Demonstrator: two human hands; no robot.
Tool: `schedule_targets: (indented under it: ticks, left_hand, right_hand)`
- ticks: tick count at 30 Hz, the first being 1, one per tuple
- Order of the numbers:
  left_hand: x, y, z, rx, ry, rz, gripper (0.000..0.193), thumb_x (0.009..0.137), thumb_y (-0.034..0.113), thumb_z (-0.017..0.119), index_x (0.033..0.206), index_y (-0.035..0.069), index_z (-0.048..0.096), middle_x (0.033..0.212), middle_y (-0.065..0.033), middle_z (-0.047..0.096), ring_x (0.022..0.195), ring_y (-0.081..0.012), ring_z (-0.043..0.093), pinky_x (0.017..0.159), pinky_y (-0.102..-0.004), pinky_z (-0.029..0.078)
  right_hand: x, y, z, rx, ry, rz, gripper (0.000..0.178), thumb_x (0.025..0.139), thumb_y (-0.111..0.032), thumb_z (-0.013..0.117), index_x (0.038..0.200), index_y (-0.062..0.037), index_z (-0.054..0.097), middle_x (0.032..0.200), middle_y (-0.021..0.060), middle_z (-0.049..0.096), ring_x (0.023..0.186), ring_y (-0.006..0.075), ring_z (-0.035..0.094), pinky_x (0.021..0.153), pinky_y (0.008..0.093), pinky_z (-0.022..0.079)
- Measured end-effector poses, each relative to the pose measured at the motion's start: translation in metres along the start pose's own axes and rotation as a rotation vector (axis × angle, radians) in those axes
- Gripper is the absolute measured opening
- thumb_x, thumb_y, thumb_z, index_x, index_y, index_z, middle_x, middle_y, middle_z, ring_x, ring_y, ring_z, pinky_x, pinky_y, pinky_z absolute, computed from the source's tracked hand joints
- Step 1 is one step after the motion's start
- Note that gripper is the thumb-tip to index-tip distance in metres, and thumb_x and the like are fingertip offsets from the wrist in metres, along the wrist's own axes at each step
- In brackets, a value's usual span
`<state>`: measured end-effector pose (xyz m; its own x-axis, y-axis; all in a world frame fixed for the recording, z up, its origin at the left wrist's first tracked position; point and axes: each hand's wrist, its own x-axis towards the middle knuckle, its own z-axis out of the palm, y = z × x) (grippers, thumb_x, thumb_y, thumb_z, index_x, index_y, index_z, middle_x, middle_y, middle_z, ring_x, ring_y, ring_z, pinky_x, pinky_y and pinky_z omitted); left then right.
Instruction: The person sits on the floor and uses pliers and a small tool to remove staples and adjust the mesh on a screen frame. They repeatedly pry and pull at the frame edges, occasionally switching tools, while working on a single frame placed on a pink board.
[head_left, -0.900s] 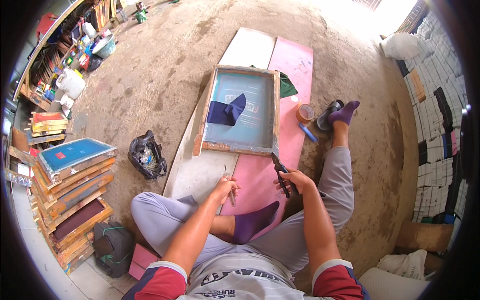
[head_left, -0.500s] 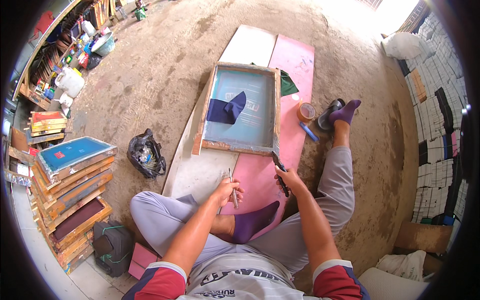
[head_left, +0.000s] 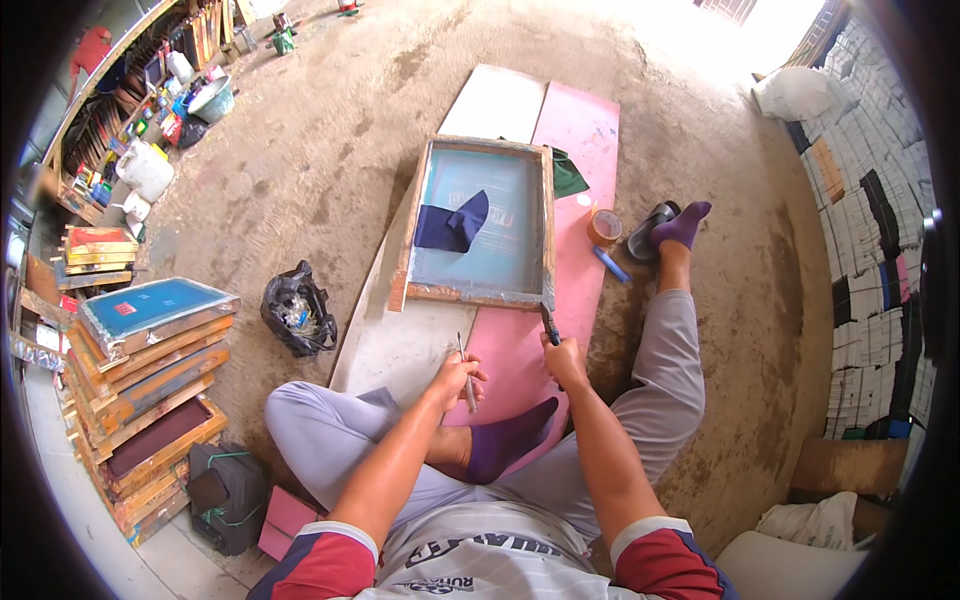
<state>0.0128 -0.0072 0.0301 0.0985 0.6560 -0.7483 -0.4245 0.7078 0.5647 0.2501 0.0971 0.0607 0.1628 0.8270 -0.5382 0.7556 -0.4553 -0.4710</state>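
My left hand (head_left: 456, 380) is closed around a slim silver metal tool (head_left: 461, 345), which sticks out both above and below the fingers. My right hand (head_left: 565, 362) grips a long black tool (head_left: 550, 325); its tip is at the lower right corner of a wooden screen-printing frame (head_left: 470, 296), and its exact kind is hard to make out. The frame has blue-green mesh and lies on white and pink boards. A folded navy cloth (head_left: 447, 228) rests on its mesh. Dark green cloth (head_left: 568, 175) shows from under the frame's right side.
Right of the frame are a roll of brown tape (head_left: 604, 227), a blue stick-like object (head_left: 611, 264) and a black sandal (head_left: 650, 232). On the left stand a black plastic bag (head_left: 300, 310) and a stack of screen frames (head_left: 150, 350). Stacked white bundles (head_left: 870, 250) line the right side.
My right hand has turned and shifted slightly left, with the black tool now more upright at the frame's corner. My left hand stays nearly still. The whole view has shifted slightly.
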Motion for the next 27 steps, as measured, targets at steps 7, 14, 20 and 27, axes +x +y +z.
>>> schedule_targets:
  ticks: [7,14,20,27]
  left_hand:
    - [-0.027,0.009,-0.002,0.009,0.032,0.107,0.022,0.104,0.022,0.059,0.120,0.007,0.054,0.098,-0.0145,0.067,0.057,-0.0178,0.063,0.053,-0.0372,0.059]
    - [-0.035,0.021,-0.027,-0.008,0.062,0.206,0.040,0.102,0.036,0.067,0.119,0.000,0.067,0.106,-0.0120,0.069,0.051,-0.0091,0.051,0.047,-0.0249,0.048]
    - [-0.017,0.023,-0.075,-0.294,-0.074,0.052,0.028,0.107,0.034,0.060,0.115,0.009,0.069,0.097,-0.0033,0.069,0.049,-0.0064,0.046,0.051,-0.0283,0.043]
    - [-0.012,0.012,-0.101,-0.365,0.164,0.095,0.019,0.097,0.025,0.074,0.105,0.008,0.071,0.085,-0.0030,0.069,0.048,-0.0075,0.046,0.046,-0.0290,0.042]
  right_hand:
    - [-0.018,-0.007,-0.005,-0.163,0.140,-0.128,0.053,0.099,-0.051,0.061,0.105,-0.0001,0.076,0.103,0.0294,0.073,0.104,0.0491,0.069,0.091,0.0560,0.052]
    - [-0.056,-0.018,0.028,-0.209,-0.118,-0.463,0.054,0.096,-0.051,0.067,0.097,0.0018,0.074,0.086,0.0272,0.073,0.086,0.0456,0.072,0.077,0.0537,0.055]
    - [-0.085,-0.055,0.066,-0.089,-0.636,-0.435,0.051,0.097,-0.048,0.070,0.102,0.0031,0.070,0.074,0.0099,0.069,0.060,0.0168,0.068,0.050,0.0346,0.054]
    - [-0.067,-0.041,0.088,0.161,-0.951,-0.331,0.047,0.102,-0.041,0.064,0.119,0.0029,0.063,0.099,0.0128,0.069,0.081,0.0209,0.071,0.064,0.0375,0.057]
